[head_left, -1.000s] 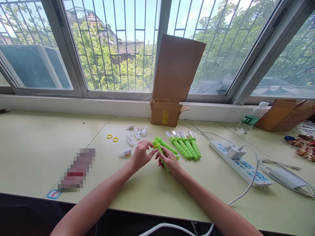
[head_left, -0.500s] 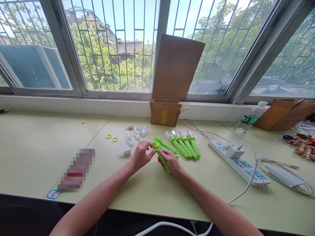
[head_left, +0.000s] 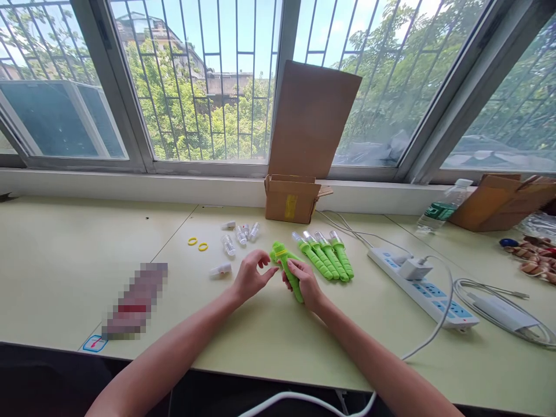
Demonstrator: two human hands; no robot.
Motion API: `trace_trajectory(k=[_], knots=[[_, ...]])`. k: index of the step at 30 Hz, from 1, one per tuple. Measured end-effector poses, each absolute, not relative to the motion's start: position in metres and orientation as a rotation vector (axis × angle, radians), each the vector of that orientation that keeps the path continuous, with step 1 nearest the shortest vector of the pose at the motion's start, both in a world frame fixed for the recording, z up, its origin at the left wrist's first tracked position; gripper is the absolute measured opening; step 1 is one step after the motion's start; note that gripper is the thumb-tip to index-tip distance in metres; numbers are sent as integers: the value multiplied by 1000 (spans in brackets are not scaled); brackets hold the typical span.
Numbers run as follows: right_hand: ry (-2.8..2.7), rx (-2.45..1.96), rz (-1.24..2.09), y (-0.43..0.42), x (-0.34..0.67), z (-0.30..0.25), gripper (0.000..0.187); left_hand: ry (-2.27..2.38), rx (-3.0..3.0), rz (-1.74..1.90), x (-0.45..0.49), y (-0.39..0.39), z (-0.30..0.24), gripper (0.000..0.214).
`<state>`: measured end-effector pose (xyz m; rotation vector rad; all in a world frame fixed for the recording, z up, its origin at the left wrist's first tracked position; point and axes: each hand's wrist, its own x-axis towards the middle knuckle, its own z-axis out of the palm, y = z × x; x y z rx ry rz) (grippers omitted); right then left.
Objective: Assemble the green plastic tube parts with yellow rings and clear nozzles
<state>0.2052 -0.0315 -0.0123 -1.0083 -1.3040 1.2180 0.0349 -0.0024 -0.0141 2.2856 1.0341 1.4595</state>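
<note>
Below frame centre, the right hand [head_left: 309, 284] grips a green handle [head_left: 294, 285] tilted upper-left; left hand [head_left: 251, 276], fingers parted, hovers beside it.

My left hand [head_left: 251, 275] and my right hand [head_left: 307, 284] are both bare, with slim fingers [head_left: 259, 255] and narrow wrists [head_left: 233, 294]. My left forearm [head_left: 174, 353] and right forearm [head_left: 373, 353] are uncovered too, smooth and plain, slender near the hands and broadening toward the lower edge of my view, which cuts them off. My fingernails are too small to make out. Between my arms, below, it is too dark to tell clothing from shadow.
</note>
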Motion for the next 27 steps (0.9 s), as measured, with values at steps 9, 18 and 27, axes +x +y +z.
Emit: trace_trajectory(k=[9,18,27], knots=[[-1303,-1033,1224,-31,205,-13,37,997,2157,1465,35,-1,-16,20],[-1309,-1023,1196,-30,205,-13,34,1018,2309,1393,34,-1,-19,16],[-1302,-1015,1194,-31,205,-12,30,1113,2449,1294,31,7,-24,9]])
